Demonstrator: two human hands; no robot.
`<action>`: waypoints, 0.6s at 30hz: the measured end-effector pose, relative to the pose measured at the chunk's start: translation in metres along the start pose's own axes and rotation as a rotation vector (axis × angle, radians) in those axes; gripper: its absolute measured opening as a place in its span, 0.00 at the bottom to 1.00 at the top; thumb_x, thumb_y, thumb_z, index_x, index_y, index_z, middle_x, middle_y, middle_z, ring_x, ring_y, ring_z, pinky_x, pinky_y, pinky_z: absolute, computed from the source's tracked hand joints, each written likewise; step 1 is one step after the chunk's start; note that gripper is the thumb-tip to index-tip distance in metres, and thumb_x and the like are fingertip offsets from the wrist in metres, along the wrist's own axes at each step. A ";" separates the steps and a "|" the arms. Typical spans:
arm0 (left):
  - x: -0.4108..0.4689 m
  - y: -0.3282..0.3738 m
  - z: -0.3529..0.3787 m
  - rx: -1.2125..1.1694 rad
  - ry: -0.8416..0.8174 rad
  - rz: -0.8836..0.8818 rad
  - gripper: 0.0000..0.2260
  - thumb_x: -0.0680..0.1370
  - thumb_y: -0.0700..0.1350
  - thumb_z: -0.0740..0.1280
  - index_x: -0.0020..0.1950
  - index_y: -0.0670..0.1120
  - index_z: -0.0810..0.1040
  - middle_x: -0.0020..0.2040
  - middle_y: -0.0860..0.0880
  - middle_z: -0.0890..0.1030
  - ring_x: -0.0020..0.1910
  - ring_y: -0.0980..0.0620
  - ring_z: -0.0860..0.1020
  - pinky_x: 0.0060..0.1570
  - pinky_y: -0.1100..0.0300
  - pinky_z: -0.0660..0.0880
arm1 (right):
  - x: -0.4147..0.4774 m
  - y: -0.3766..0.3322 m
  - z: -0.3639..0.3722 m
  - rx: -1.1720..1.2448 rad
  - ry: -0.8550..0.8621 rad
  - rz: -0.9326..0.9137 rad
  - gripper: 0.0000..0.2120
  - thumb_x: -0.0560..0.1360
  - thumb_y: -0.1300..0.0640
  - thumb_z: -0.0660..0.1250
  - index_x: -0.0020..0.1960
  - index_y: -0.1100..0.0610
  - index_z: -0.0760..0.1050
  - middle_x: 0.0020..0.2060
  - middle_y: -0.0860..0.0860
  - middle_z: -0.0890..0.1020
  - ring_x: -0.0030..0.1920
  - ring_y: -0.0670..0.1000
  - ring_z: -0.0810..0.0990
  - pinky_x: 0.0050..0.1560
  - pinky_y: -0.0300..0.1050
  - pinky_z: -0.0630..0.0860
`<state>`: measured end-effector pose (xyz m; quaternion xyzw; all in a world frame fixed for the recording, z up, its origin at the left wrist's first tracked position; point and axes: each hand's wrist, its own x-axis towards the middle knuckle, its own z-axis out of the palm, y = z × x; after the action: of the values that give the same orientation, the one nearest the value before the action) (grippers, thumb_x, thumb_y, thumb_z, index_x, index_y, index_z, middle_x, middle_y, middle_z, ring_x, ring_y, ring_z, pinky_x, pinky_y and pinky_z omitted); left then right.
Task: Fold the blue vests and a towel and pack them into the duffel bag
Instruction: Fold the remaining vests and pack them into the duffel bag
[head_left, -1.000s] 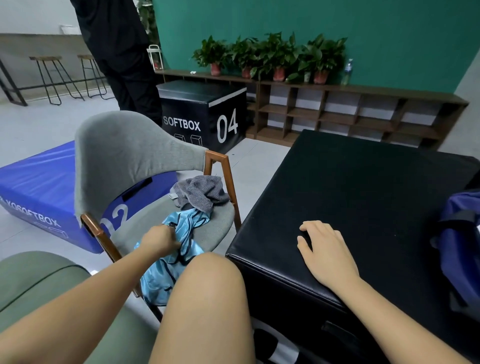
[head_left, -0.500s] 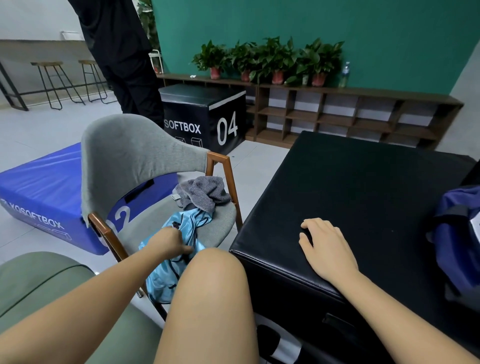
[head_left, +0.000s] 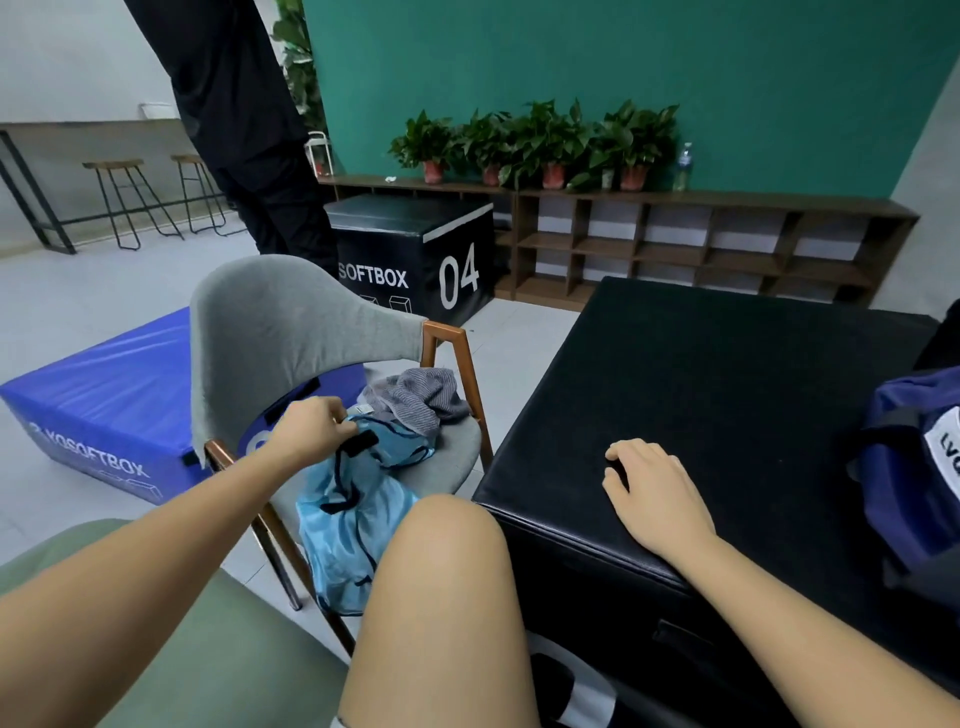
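Seated next to a grey chair (head_left: 270, 332), I grip the heap of blue vests (head_left: 353, 519) with my left hand (head_left: 311, 428). Fingers and thumb are pinched round a bunch of the thin fabric near the top of the pile, while the rest spills over the front edge of the seat and hangs toward the floor. The grey striped towel (head_left: 415, 397) lies crumpled just behind the vests on the same seat, touching them, with neither hand on it. My right hand (head_left: 654, 499) rests flat on top of the black padded box (head_left: 727, 389), fingers relaxed and holding nothing. The navy duffel bag (head_left: 909, 467) shows only in part at the right edge of the view. Whether it stands on the box or beside it, and whether it is open, I cannot tell.

By my reckoning the job is at its very start — nothing is folded and nothing is packed. The vests are one tangled heap, so I cannot tell how many there are. Everything is left to do: pull one vest free, spread and fold it, likely on the bare box top, then repeat for the others and the towel — and load the lot into the bag.
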<state>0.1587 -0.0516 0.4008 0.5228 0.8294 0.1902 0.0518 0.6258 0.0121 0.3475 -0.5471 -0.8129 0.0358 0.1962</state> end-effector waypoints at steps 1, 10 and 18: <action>-0.001 0.002 -0.014 -0.010 0.029 0.006 0.08 0.79 0.49 0.72 0.43 0.47 0.79 0.39 0.47 0.83 0.38 0.46 0.79 0.38 0.54 0.72 | 0.000 0.000 0.000 0.004 -0.013 0.011 0.12 0.85 0.47 0.59 0.65 0.48 0.75 0.62 0.41 0.78 0.62 0.49 0.76 0.65 0.48 0.71; -0.023 0.060 -0.131 -0.141 0.237 0.172 0.08 0.78 0.48 0.71 0.43 0.46 0.78 0.39 0.48 0.83 0.42 0.44 0.80 0.41 0.51 0.73 | 0.006 -0.034 -0.041 0.177 -0.095 0.035 0.11 0.83 0.47 0.64 0.64 0.46 0.77 0.59 0.42 0.79 0.63 0.48 0.78 0.66 0.52 0.75; -0.059 0.165 -0.207 -0.260 0.342 0.401 0.07 0.80 0.49 0.70 0.45 0.48 0.77 0.40 0.51 0.80 0.37 0.52 0.75 0.37 0.55 0.70 | 0.010 -0.123 -0.126 0.567 0.024 -0.121 0.11 0.83 0.49 0.68 0.65 0.49 0.79 0.57 0.41 0.82 0.57 0.38 0.79 0.57 0.33 0.74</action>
<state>0.2656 -0.0952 0.6460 0.6256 0.6747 0.3869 -0.0610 0.5595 -0.0474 0.5002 -0.4214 -0.7993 0.2431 0.3527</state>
